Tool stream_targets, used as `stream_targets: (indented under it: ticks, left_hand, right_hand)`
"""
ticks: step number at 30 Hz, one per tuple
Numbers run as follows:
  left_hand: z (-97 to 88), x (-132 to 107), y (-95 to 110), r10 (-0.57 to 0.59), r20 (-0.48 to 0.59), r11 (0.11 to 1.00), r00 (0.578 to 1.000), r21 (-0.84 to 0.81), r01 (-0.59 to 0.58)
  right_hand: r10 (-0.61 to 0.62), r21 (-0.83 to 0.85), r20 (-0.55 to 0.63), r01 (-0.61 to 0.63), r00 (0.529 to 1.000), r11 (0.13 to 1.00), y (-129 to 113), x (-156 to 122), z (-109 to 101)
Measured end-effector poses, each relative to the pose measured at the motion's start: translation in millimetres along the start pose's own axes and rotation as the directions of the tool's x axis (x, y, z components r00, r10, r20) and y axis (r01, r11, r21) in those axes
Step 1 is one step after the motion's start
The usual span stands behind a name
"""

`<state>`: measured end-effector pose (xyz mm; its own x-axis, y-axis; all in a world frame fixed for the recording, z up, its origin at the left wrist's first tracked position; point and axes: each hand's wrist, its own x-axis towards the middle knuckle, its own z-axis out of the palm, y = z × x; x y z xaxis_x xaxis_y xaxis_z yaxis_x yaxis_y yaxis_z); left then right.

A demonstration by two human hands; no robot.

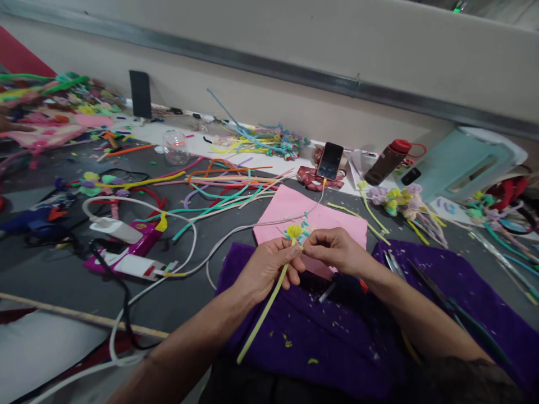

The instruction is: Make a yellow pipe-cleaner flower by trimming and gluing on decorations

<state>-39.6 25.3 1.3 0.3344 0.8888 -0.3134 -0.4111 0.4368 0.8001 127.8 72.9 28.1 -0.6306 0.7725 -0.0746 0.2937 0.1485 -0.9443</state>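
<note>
The left hand (265,269) was clamped on a yellow-green fuzzy stem (260,322), thumb and fingers wrapped around it just below the yellow flower head (294,231) at its upper end. The stem slanted down from the grip toward seven o'clock, over a purple cloth (303,336). The right hand (334,249), at three o'clock from the left, had thumb and fingertips pinched together just beside the flower head; one could not tell what, if anything, lay between them.

Measured from the hands, a pink sheet (286,205) spread at twelve o'clock. A phone (330,161) leaned between twelve and one, and a red-lidded bottle (387,163) stood tilted between one and two. Loose coloured stems (227,182) lay toward half past ten, a magenta power strip (145,235) at nine.
</note>
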Motion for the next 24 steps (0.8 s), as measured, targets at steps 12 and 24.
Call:
stream_targets:
  ticks: [12, 24]
  left_hand:
    - [-1.9, 0, -1, -0.018, 0.014, 0.998, 1.0, 0.055, 0.017]
    - [-3.0, -6, 5, -0.028, 0.089, 0.999, 0.996, -0.026, 0.03]
  right_hand:
    - [-0.061, 0.112, 0.017, 0.059, 0.998, 0.992, 1, 2, -1]
    - [0.072, 0.506, 0.204, -0.168, 0.976, 0.846, 18, 6, 1]
